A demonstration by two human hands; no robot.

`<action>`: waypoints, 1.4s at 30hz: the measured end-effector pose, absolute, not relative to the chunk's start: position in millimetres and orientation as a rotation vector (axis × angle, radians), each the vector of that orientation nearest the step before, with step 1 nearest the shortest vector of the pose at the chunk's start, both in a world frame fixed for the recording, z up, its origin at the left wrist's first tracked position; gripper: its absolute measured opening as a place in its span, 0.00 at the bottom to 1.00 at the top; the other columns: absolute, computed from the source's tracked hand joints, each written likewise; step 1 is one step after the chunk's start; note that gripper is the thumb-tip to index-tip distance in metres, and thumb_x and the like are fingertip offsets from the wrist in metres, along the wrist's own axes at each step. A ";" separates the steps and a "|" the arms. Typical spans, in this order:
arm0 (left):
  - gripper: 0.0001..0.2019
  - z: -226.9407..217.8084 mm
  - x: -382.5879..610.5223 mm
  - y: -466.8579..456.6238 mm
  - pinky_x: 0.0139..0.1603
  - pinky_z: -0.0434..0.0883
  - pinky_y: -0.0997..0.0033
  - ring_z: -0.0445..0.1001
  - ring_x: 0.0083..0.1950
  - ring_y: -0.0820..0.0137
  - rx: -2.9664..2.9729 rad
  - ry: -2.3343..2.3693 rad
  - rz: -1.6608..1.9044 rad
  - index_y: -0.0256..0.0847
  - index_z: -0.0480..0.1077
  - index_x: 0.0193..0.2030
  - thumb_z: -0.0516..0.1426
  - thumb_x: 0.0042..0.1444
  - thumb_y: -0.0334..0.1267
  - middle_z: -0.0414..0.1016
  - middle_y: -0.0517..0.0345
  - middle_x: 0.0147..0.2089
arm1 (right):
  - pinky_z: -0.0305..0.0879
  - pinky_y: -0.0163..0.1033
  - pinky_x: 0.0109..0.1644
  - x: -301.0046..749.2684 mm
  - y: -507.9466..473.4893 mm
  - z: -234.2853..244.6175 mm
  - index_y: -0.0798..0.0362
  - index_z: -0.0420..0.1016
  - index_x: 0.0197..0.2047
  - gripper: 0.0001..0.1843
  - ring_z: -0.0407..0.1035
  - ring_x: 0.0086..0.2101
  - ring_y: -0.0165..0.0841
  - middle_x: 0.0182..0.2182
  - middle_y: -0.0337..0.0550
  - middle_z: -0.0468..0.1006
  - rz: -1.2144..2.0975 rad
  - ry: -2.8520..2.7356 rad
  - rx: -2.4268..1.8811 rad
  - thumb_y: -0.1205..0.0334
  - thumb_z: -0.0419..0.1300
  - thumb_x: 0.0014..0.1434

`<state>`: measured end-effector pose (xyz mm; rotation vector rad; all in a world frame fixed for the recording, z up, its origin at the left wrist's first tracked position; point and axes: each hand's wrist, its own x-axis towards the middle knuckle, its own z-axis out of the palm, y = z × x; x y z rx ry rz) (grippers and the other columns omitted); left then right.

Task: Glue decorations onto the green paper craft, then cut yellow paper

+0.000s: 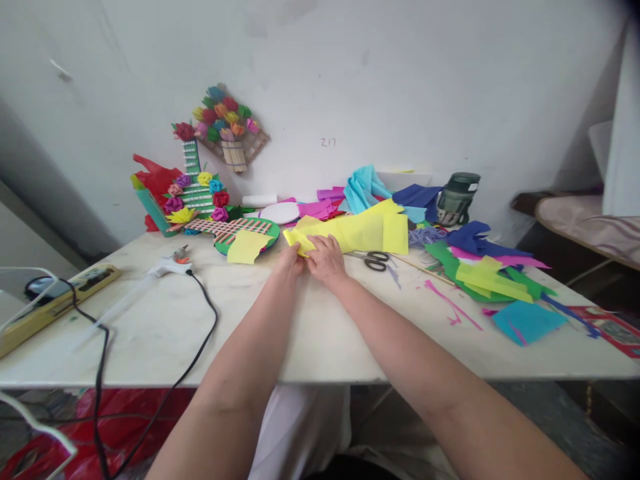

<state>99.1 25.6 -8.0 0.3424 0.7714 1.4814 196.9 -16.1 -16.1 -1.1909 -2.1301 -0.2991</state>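
Note:
Both my arms reach forward to the middle of the white table. My left hand pinches the near left corner of a long yellow paper sheet that lies across the table. My right hand rests right beside it, fingers curled onto the same end of the yellow paper. A pair of black-handled scissors lies just to the right of my right hand.
A white glue gun with a black cord lies at left, beside a power strip. Paper flower crafts lean on the wall. Coloured paper scraps cover the right side; a green jar stands behind.

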 end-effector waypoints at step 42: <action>0.13 -11.5 101.6 18.1 0.48 0.72 0.64 0.76 0.42 0.66 0.604 0.741 1.531 0.34 0.71 0.37 0.52 0.50 0.17 0.77 0.51 0.38 | 0.67 0.40 0.38 229.1 5.1 -10.3 0.52 0.74 0.28 0.17 0.72 0.32 0.38 0.29 0.48 0.78 0.494 -1.159 -1.623 0.50 0.52 0.54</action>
